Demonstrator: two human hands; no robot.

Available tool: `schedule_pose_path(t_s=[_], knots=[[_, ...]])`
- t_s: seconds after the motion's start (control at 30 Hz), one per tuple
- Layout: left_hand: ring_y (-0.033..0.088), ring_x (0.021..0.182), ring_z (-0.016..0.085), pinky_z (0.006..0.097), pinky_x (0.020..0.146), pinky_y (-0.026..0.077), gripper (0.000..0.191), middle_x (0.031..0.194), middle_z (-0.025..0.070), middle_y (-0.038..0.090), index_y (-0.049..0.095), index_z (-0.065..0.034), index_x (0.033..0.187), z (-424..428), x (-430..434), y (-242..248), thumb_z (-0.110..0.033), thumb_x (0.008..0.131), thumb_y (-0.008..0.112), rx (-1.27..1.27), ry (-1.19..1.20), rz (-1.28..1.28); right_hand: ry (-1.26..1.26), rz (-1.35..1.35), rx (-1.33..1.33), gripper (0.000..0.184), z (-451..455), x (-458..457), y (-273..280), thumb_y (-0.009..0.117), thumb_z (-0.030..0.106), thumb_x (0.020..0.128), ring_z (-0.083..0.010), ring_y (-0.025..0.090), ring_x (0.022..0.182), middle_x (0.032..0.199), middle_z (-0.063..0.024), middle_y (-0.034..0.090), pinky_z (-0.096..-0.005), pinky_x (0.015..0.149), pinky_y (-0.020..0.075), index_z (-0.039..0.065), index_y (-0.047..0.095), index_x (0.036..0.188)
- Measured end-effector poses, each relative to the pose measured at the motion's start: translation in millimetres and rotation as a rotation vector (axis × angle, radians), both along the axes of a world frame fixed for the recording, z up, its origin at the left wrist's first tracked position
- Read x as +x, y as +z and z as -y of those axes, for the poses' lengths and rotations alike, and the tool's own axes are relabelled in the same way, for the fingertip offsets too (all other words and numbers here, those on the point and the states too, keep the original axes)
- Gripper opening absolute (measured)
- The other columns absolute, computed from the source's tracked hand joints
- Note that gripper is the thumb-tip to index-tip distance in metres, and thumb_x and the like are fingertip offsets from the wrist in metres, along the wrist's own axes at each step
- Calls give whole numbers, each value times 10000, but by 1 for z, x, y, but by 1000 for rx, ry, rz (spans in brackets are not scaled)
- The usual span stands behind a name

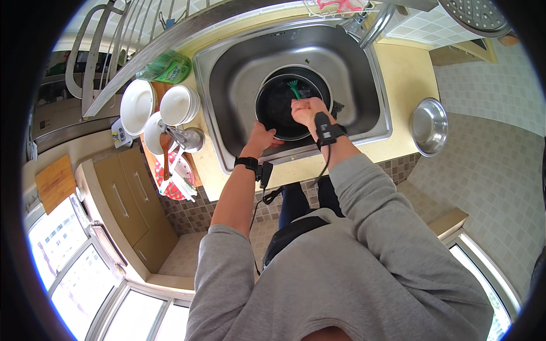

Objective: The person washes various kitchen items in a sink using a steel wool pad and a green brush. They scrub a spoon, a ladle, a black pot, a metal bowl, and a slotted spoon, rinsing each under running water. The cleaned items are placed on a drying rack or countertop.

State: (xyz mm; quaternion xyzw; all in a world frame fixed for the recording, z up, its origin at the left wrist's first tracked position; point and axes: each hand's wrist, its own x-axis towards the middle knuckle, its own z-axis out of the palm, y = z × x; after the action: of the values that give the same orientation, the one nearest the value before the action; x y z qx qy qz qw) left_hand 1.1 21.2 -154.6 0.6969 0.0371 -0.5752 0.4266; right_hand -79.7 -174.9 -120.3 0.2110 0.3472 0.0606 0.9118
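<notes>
A round dark pan [277, 106] with a light rim rests in the steel sink [239, 81], overlapping another dark round vessel [327, 87] beneath it. With my left hand [262, 138] I grip the pan's near left rim. My right hand [307, 111] is closed on a green brush [294, 88], its splayed end over the inside of the pan. The brush's lower part is hidden by my fingers.
Left of the sink stand white bowls [175, 105], a green bottle [175, 68], a metal vessel [194, 140] and utensils on a red patterned plate [183, 170]. A steel bowl [428, 127] sits at the right counter edge. The faucet [377, 26] reaches over the far right corner; a metal rack [128, 70] hangs upper left.
</notes>
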Motion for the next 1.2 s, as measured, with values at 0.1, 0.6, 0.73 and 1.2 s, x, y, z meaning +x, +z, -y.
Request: schedule_pose_path(t_s=[0.1, 0.6, 0.73, 1.2], knots=[[759, 852, 410, 444, 663, 660, 492, 1157, 323, 589, 171, 51, 1336, -2, -3, -22, 17, 1005, 533, -27, -79, 168, 732, 320, -1214, 130, -15, -3, -25, 553, 29, 876, -155, 457, 457, 572, -51, 491, -325, 432, 342, -9, 579, 754], [773, 752, 355, 415, 621, 640, 457, 1020, 307, 694, 340, 99, 1240, 1, -10, 11, -39, 958, 672, 104, -305, 546, 1410, 165, -1471, 27, -60, -20, 96, 513, 57, 955, -204, 453, 468, 635, -54, 493, -342, 419, 331, 53, 539, 946], [770, 742, 354, 419, 662, 622, 457, 1020, 292, 707, 362, 93, 1224, 2, -19, 23, -62, 950, 692, 99, -375, 662, 1055, -364, -1509, 208, -96, -46, 105, 447, 141, 1010, -283, 595, 536, 723, -186, 598, -425, 379, 378, -10, 581, 1061], [728, 943, 440, 451, 868, 585, 435, 983, 284, 730, 416, 76, 1236, -1, -17, 6, -118, 938, 666, 25, -193, 329, 1299, -192, -2339, 316, -40, -83, 88, 517, 196, 975, -450, 700, 962, 1015, -270, 725, -516, 875, 557, -22, 683, 1132]])
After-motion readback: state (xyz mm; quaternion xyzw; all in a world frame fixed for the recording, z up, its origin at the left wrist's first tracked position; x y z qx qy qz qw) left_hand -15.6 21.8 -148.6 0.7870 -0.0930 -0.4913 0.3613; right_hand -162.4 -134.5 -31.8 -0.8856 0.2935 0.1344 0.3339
